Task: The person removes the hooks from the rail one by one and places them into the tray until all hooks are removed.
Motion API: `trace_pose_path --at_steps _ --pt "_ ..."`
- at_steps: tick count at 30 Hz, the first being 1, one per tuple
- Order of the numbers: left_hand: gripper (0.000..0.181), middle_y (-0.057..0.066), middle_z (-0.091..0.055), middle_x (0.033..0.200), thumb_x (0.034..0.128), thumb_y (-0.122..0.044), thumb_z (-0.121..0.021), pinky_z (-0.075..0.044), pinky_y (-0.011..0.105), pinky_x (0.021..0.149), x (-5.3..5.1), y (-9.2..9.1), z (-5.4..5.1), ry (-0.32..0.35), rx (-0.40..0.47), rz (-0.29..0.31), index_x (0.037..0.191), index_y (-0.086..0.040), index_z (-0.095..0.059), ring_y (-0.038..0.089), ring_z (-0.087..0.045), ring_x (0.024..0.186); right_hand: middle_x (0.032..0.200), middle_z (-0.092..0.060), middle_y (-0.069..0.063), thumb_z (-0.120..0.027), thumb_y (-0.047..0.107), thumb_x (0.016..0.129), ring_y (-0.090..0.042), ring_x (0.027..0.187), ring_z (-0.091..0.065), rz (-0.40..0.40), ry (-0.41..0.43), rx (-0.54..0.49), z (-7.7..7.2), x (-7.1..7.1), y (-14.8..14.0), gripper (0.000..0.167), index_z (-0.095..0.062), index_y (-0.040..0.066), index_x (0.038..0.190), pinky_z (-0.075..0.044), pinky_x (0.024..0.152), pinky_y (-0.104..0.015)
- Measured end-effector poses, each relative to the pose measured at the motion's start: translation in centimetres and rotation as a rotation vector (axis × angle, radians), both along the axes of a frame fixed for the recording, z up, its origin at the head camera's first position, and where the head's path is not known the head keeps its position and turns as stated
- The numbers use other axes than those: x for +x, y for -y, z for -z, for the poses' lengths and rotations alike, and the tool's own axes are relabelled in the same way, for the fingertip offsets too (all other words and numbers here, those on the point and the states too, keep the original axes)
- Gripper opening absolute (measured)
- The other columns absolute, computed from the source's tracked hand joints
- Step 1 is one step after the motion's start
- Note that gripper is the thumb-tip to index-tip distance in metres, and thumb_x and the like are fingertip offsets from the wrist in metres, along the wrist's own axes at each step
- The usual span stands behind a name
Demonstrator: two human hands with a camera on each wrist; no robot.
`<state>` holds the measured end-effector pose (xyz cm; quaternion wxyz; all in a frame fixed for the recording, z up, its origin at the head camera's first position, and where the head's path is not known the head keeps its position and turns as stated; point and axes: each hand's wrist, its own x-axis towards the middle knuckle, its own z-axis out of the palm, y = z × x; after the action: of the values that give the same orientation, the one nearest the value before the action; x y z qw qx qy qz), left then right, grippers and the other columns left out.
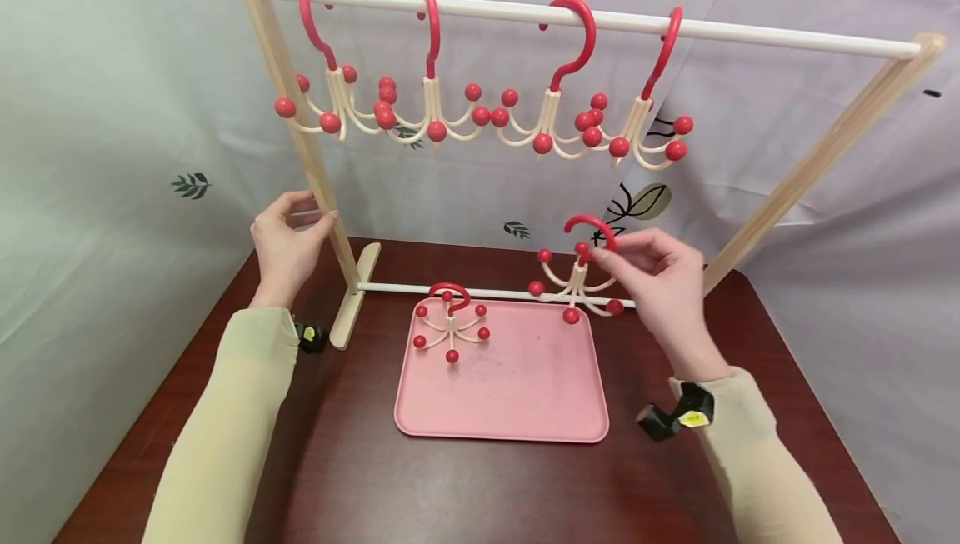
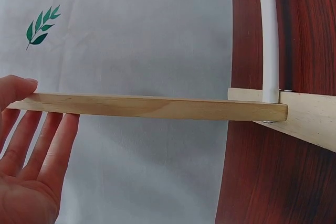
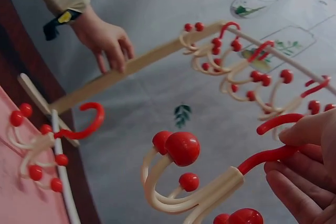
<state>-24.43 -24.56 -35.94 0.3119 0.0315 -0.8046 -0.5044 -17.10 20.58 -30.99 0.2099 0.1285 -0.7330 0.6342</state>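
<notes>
My left hand (image 1: 288, 242) holds the rack's left wooden post (image 1: 318, 169) between thumb and fingers; the left wrist view shows the fingertips on the post (image 2: 157, 107). With thumb and fingers my right hand (image 1: 660, 290) pinches the red hook (image 1: 600, 226) of a hanger (image 1: 578, 281) with cream arms and red balls, held above the pink tray's back right corner. Another such hanger (image 1: 452, 326) is at the tray's back left. Several more, among them one at the far left (image 1: 335, 98), hang from the white top rod (image 1: 495, 9).
The pink tray (image 1: 517, 377) lies on the dark wooden table (image 1: 420, 486). Behind it runs the rack's white lower rod (image 1: 397, 287). The right post (image 1: 825, 161) stands beyond my right hand, and a pale patterned cloth (image 1: 465, 202) covers the background.
</notes>
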Motion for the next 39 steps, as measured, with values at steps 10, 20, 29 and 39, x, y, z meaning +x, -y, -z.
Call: trace_pose_path --at_steps 10,20,29,39 --pt "0.034 0.008 -0.072 0.114 0.0895 -0.020 -0.080 -0.059 0.027 0.085 0.2 0.0 -0.1 -0.002 0.001 0.003 0.121 -0.008 -0.073 0.016 -0.071 0.097 0.094 -0.076 -0.013 -0.083 0.006 0.086 -0.024 0.085 -0.075 -0.112 0.166 0.037 4.7 0.1 3.1 0.021 -0.073 -0.005 0.100 -0.061 0.075 -0.028" --pt "0.034 0.008 -0.072 0.114 0.0895 -0.020 -0.080 -0.059 0.027 0.085 0.2 0.1 0.0 0.003 0.003 0.003 0.121 -0.008 -0.073 0.016 -0.071 0.096 0.095 -0.075 -0.017 -0.082 0.003 0.086 -0.016 0.082 -0.075 -0.152 0.277 0.063 8.3 -0.1 4.3 0.021 -0.071 -0.006 0.101 -0.060 0.074 -0.025" --pt "0.035 0.007 -0.072 0.113 0.0895 -0.021 -0.080 -0.059 0.027 0.085 0.1 0.0 -0.1 0.004 0.003 0.000 0.121 -0.008 -0.073 0.015 -0.071 0.096 0.095 -0.075 -0.017 -0.080 -0.002 0.085 -0.016 0.081 -0.075 -0.162 0.298 0.043 11.4 -1.0 4.6 0.017 -0.071 -0.005 0.099 -0.060 0.073 -0.025" --pt "0.035 0.008 -0.072 0.114 0.0892 -0.020 -0.080 -0.059 0.029 0.086 0.2 0.0 -0.1 0.006 0.007 0.004 0.122 -0.008 -0.073 0.017 -0.071 0.097 0.097 -0.076 -0.014 -0.081 0.006 0.088 -0.043 0.092 -0.072 -0.163 0.368 0.055 12.3 -1.4 5.0 0.023 -0.069 -0.006 0.104 -0.062 0.077 -0.037"
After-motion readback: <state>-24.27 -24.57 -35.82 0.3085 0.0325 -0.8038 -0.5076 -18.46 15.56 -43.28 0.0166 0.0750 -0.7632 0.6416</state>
